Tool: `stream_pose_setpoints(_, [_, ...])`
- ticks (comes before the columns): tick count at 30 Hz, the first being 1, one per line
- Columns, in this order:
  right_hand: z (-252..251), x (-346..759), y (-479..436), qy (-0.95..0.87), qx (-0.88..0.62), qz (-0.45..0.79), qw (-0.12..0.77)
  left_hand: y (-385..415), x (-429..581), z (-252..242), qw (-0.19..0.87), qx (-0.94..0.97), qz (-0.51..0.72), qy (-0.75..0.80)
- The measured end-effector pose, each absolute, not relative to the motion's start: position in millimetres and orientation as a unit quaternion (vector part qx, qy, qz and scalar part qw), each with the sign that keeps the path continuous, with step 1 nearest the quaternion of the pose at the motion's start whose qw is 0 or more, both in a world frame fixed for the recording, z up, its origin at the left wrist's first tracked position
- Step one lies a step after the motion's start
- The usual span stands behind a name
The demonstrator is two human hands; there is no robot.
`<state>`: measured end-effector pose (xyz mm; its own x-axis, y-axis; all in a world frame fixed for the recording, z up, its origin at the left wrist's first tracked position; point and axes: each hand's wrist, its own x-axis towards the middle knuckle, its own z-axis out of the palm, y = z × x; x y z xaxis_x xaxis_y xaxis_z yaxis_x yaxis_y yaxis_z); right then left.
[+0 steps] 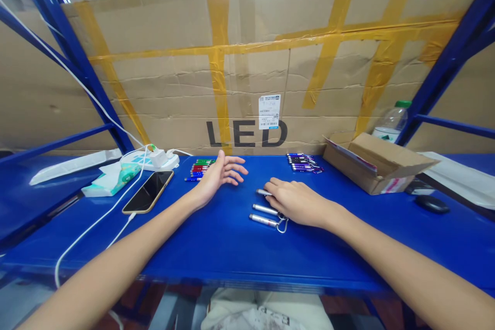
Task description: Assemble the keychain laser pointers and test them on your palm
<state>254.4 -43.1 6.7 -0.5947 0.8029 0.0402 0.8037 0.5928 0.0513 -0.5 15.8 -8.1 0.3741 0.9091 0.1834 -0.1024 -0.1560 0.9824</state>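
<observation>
My left hand (218, 175) hovers above the blue tabletop (216, 242), palm inward and fingers stretched out, with nothing in it. Just behind it lies a row of green, red and blue pen-shaped keychain flashlights (198, 169), partly covered by the hand. My right hand (296, 200) is closed over a silver keychain flashlight (264, 192), whose dark tip sticks out past the fingers. Two more silver keychain flashlights (263, 220) lie side by side nearer to me; a metal carabiner clip (283, 225) shows at the end of the nearest one.
Purple and black keychain flashlights (303, 163) lie in a group at the back. To the right stand an open cardboard box (375, 162), a black mouse (432, 203) and a bottle (392, 121). A phone (149, 193), tissue pack (112, 179) and power strip (152, 159) are left.
</observation>
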Motion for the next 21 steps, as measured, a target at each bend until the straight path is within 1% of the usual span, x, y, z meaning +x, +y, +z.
stream_pose_setpoints(3, [4,257,-41,-0.896,-0.444,-0.025,0.012,15,1,-9,0.474,0.664,0.472,0.333])
stream_pose_setpoints(6, [4,257,-42,-0.906,-0.421,-0.015,0.030,8,2,-7,0.405,0.720,0.458,0.328])
stream_pose_setpoints(9, [7,255,-44,-0.914,-0.404,-0.003,0.043,1,2,-6,0.355,0.772,0.409,0.334])
stream_pose_setpoints(14, [12,253,-47,-0.909,-0.415,-0.001,0.037,-7,1,-9,0.286,0.840,0.315,0.337])
stream_pose_setpoints(16, [12,254,-46,-0.902,-0.431,-0.013,0.028,-11,2,-10,0.252,0.865,0.286,0.328])
stream_pose_setpoints(21, [7,258,-42,-0.878,-0.476,-0.050,-0.006,-23,8,-6,0.206,0.910,0.210,0.292])
